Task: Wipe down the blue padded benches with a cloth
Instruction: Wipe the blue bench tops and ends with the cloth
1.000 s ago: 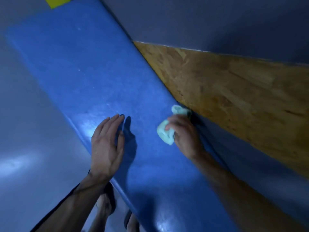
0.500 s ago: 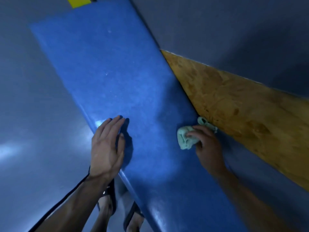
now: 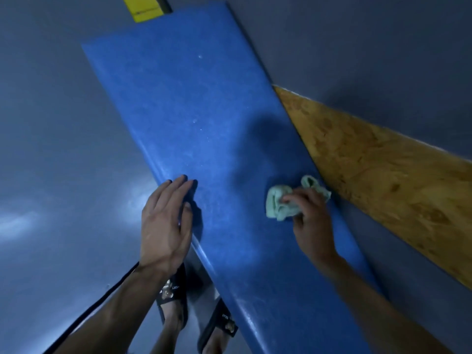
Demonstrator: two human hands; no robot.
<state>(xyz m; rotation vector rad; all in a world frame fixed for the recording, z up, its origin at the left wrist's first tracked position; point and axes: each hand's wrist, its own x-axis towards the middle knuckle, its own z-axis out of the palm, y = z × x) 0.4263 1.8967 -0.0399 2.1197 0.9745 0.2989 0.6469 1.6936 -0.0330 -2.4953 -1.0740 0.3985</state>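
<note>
A long blue padded bench runs diagonally from the upper left to the lower right. My right hand grips a crumpled pale green cloth and holds it against the bench top near its far edge, beside the wooden panel. My left hand rests flat on the bench's near edge, fingers straight and together. A few pale specks show on the bench surface further up.
An OSB wooden panel lines the grey wall behind the bench. Grey floor lies to the left. A yellow pad adjoins the bench's far end. My feet in black sandals stand under the near edge.
The view has shifted, so the bench sits further right in frame. My right hand has slid the cloth away from the panel seam toward the bench's middle. My left hand stays flat on the near edge.
</note>
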